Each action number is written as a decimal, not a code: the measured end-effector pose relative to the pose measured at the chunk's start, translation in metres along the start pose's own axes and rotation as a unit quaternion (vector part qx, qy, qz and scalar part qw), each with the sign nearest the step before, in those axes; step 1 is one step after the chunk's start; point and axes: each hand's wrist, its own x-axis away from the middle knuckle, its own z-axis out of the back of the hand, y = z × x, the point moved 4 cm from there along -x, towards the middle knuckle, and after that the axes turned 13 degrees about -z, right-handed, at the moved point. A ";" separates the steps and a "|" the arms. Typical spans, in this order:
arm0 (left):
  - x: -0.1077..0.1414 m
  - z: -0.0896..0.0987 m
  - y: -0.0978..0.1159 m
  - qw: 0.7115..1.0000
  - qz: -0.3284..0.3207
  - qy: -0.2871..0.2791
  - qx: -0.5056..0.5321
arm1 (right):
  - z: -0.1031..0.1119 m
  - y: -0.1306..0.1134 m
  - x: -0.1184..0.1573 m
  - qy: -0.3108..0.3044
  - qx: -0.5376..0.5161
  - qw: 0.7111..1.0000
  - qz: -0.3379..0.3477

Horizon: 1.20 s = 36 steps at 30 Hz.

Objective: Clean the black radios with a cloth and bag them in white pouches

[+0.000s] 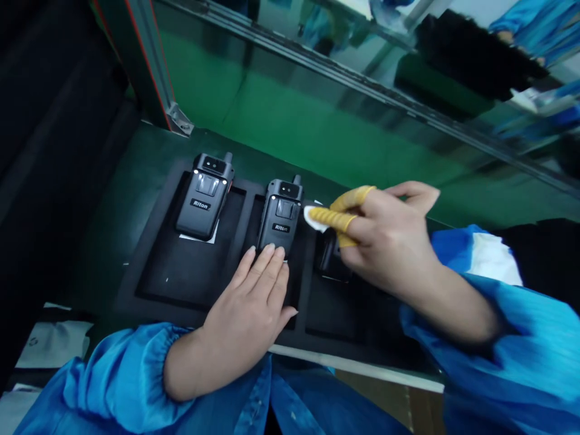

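Observation:
Three black handheld radios lie face down in a black foam tray. "Riton" is printed on the left radio and the middle radio. My left hand is laid out flat, its fingertips pressing the lower end of the middle radio. With yellow finger cots on several fingers, my right hand pinches a small white wiping pad beside the middle radio's upper right side. Under that hand the right radio is mostly hidden.
A green wall panel with a metal rail rises behind the tray. At the back left stands a post with a metal bracket. Grey-white packets sit at lower left. A blue and white cloth-like item is at right, and another person's blue sleeve shows beyond.

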 end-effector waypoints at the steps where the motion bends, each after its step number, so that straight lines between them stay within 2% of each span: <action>1: 0.000 0.000 0.000 1.000 0.000 0.002 0.000 | 0.005 0.003 -0.006 0.012 0.013 0.999 -0.029; 3: 0.000 0.003 0.000 1.000 0.002 0.010 0.003 | 0.008 -0.001 -0.021 0.011 0.014 0.998 -0.056; 6: 0.004 0.018 -0.010 0.999 0.015 0.039 -0.001 | -0.001 -0.016 -0.048 -0.011 -0.018 0.999 -0.046; 9: 0.016 0.038 -0.031 0.996 0.054 0.056 -0.046 | -0.017 -0.030 -0.073 -0.024 -0.047 0.998 -0.041; 11: 0.027 0.046 -0.047 0.991 0.091 0.049 -0.088 | -0.030 -0.038 -0.089 -0.024 -0.067 0.997 -0.036; 13: 0.037 0.047 -0.060 0.986 0.112 0.033 -0.116 | -0.042 -0.046 -0.102 -0.025 -0.084 0.996 -0.027; 16: 0.045 0.041 -0.066 0.986 0.109 0.024 -0.126 | -0.057 -0.062 -0.116 -0.039 -0.093 0.995 -0.007; 20: 0.048 0.036 -0.064 0.986 0.115 0.031 -0.118 | -0.070 -0.077 -0.118 -0.071 -0.077 0.994 0.039; 24: 0.048 0.036 -0.063 0.986 0.127 0.038 -0.103 | -0.069 -0.065 -0.103 -0.034 -0.040 0.993 0.103; 27: 0.048 0.035 -0.063 0.986 0.131 0.043 -0.095 | -0.067 -0.045 -0.099 0.000 -0.012 0.998 0.066; 29: 0.049 0.035 -0.063 0.985 0.135 0.048 -0.094 | -0.065 -0.040 -0.103 0.004 -0.015 1.000 0.027; 32: 0.050 0.034 -0.062 0.985 0.137 0.046 -0.094 | -0.065 -0.054 -0.112 -0.013 -0.048 0.999 0.006; 36: 0.051 0.034 -0.063 0.987 0.131 0.040 -0.089 | -0.067 -0.078 -0.119 -0.055 -0.055 0.996 0.032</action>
